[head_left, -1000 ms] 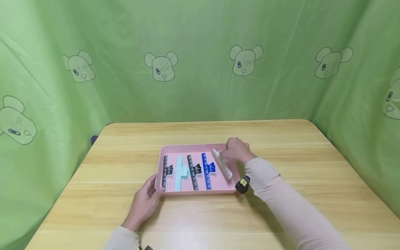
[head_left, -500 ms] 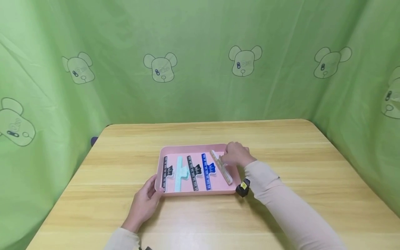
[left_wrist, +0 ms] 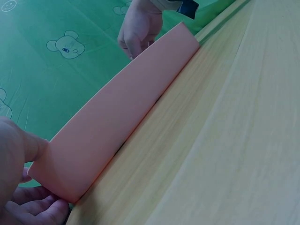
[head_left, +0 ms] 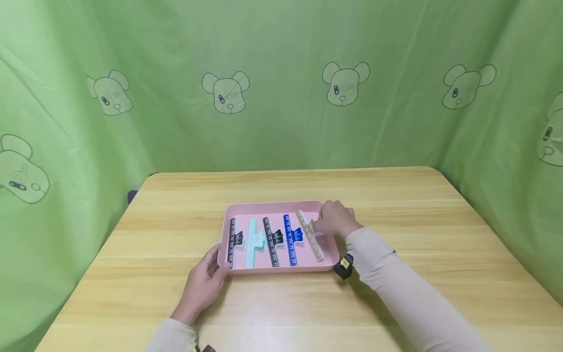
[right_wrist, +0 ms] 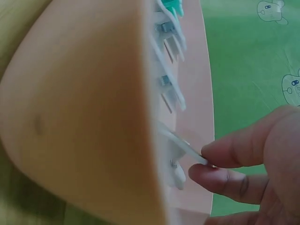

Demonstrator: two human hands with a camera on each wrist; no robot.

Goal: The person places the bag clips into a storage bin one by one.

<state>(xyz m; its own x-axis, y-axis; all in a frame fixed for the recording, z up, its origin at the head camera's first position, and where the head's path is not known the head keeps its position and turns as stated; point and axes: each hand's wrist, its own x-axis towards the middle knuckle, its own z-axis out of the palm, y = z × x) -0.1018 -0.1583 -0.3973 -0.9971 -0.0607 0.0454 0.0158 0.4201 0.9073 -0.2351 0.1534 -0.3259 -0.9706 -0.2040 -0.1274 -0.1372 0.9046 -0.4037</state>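
Observation:
My left hand [head_left: 204, 283] holds the near left corner of a pink tray [head_left: 281, 270], its thumb on the rim and fingers below in the left wrist view. Inside the tray, a gold-and-white clip [head_left: 310, 237] with a piano-key pattern lies slanted at the right end. My right hand [head_left: 336, 218] pinches its handle between thumb and finger, as the right wrist view shows [right_wrist: 243, 164]. Left of it lie a blue clip [head_left: 290, 244], a black clip [head_left: 270, 244], a light blue clip [head_left: 252, 244] and another black clip [head_left: 231, 244], in a row.
The tray stands on a wood-grain table [head_left: 272, 313]. Green curtains [head_left: 286, 137] with bear-head prints hang behind the table and at both sides. The tray's walls are low, with rounded corners.
The gold-and-white clip has been lowered and turned flatter in the tray, and its near end has shifted slightly left. My left hand keeps its place at the tray corner.

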